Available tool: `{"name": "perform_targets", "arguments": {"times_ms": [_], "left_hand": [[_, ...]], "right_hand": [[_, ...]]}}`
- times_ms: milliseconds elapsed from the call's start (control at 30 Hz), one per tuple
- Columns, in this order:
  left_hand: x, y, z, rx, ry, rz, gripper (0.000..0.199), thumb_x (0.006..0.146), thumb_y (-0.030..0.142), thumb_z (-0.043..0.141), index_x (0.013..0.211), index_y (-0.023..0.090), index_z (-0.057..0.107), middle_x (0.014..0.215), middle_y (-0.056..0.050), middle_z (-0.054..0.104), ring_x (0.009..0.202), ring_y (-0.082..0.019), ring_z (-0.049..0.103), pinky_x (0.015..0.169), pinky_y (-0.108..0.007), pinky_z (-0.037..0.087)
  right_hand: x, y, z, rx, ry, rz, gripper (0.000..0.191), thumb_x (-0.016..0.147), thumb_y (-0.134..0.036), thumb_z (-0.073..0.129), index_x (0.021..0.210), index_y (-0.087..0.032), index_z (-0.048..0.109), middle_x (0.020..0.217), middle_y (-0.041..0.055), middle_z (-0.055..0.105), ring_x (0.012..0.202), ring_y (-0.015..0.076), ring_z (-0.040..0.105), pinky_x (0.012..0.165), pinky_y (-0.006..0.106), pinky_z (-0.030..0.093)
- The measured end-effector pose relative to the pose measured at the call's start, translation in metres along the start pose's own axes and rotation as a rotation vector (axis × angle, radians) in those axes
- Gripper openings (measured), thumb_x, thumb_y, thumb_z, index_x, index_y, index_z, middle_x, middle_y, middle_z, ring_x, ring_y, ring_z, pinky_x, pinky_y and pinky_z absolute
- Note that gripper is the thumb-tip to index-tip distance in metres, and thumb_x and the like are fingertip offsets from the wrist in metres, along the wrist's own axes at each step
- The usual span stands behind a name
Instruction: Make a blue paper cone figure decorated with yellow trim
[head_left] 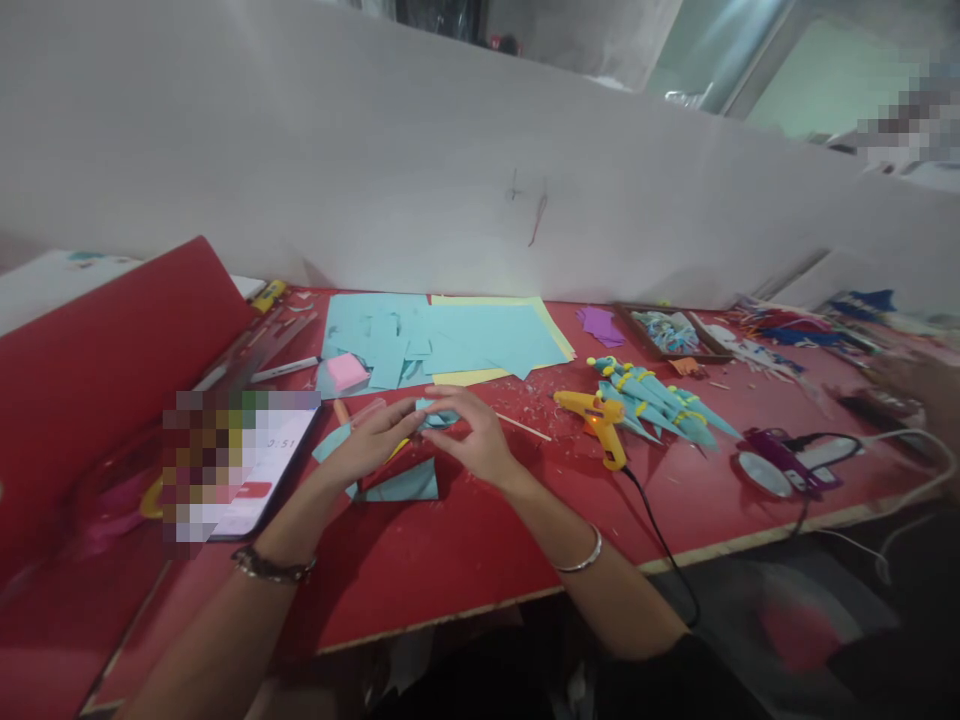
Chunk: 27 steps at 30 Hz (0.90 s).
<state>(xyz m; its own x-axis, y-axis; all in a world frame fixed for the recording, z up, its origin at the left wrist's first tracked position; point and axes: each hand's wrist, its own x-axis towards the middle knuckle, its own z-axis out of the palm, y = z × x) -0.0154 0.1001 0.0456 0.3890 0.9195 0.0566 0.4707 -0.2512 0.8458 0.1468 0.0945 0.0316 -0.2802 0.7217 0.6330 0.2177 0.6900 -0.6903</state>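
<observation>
Between my two hands, above the red table (420, 590), is a small folded piece of light blue paper (439, 414). My left hand (375, 440) holds its left side with the fingertips. My right hand (476, 435) curves round its right side, thumb and fingers on the paper. Just below them a light blue paper piece (405, 484) lies on the table, with a thin yellow object (397, 450) partly hidden by my left hand. Light blue sheets (487, 335) lie behind my hands, over yellow paper (559, 335).
A yellow glue gun (604, 420) with a black cord lies right of my hands, beside blue paper cones (660, 400). A phone (262, 470) and a pink pad (346, 372) are left. Farther right are a tray (720, 345) and a purple device (787, 460).
</observation>
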Motion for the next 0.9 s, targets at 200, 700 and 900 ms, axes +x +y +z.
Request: {"name": "perform_targets", "arguments": {"times_ms": [200, 700, 900], "left_hand": [[0.001, -0.004, 0.0, -0.036, 0.002, 0.032, 0.041, 0.08, 0.043, 0.035, 0.105, 0.018, 0.054, 0.091, -0.003, 0.063, 0.079, -0.015, 0.056, 0.072, -0.026, 0.045], [0.007, -0.01, 0.006, 0.001, 0.068, 0.048, 0.04, 0.08, 0.047, 0.035, 0.08, 0.016, 0.06, 0.066, 0.001, 0.057, 0.063, -0.012, 0.05, 0.06, -0.022, 0.042], [0.009, -0.013, 0.003, 0.021, 0.065, 0.038, 0.039, 0.08, 0.047, 0.036, 0.08, 0.016, 0.06, 0.068, 0.0, 0.06, 0.066, -0.013, 0.054, 0.064, -0.024, 0.043]], "right_hand": [[-0.001, 0.002, 0.002, 0.044, -0.007, -0.008, 0.01, 0.076, -0.025, 0.057, 0.085, -0.024, 0.057, 0.1, 0.0019, 0.062, 0.096, 0.0146, 0.057, 0.087, 0.034, 0.045], [-0.001, 0.004, 0.002, 0.028, 0.077, 0.022, 0.015, 0.075, -0.025, 0.058, 0.09, -0.025, 0.062, 0.093, 0.0016, 0.065, 0.091, 0.0143, 0.058, 0.084, 0.032, 0.046], [-0.001, 0.005, 0.003, 0.07, 0.121, 0.05, 0.013, 0.073, -0.024, 0.06, 0.086, -0.023, 0.063, 0.089, 0.0024, 0.066, 0.086, 0.0143, 0.06, 0.079, 0.031, 0.048]]}}
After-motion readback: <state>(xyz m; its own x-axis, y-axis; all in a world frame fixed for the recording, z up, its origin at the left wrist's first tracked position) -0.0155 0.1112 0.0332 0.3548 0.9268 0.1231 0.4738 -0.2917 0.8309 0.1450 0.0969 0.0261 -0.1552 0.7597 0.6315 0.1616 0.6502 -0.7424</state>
